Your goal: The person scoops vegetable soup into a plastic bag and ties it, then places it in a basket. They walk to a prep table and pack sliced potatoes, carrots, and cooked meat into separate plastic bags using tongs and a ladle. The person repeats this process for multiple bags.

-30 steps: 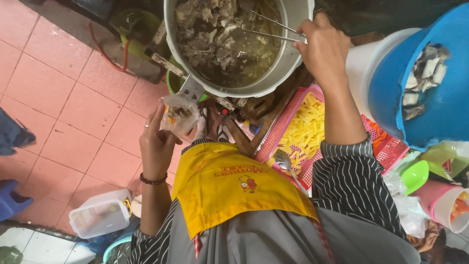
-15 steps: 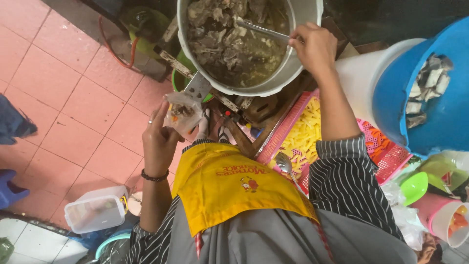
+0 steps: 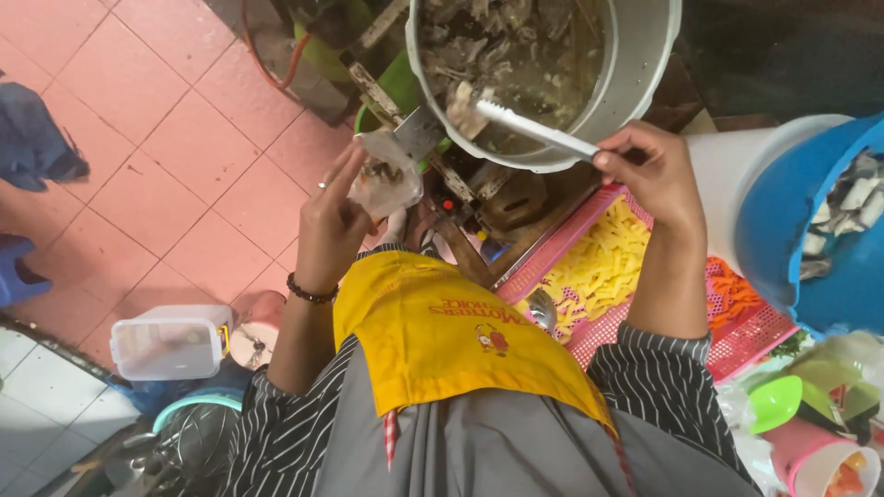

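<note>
My left hand (image 3: 329,219) holds a small clear plastic bag (image 3: 385,175) with some dark food in it, just below the rim of a large metal pot (image 3: 635,64). The pot is full of dark meat pieces in broth. My right hand (image 3: 650,169) grips metal tongs (image 3: 534,129) whose tips clamp a pale piece of meat (image 3: 460,103) near the pot's front edge, close to the bag.
A pink mesh tray (image 3: 737,331) with yellow and orange strips lies under my right forearm. To the right stand a blue tub (image 3: 792,221) of pale pieces, a green scoop (image 3: 772,402) and a pink cup (image 3: 820,460). A clear lidded box (image 3: 170,342) rests on the red floor tiles.
The tongs have come out of the middle of the pot toward its front edge, carrying a piece of meat toward the bag. My left hand has raised the bag slightly.
</note>
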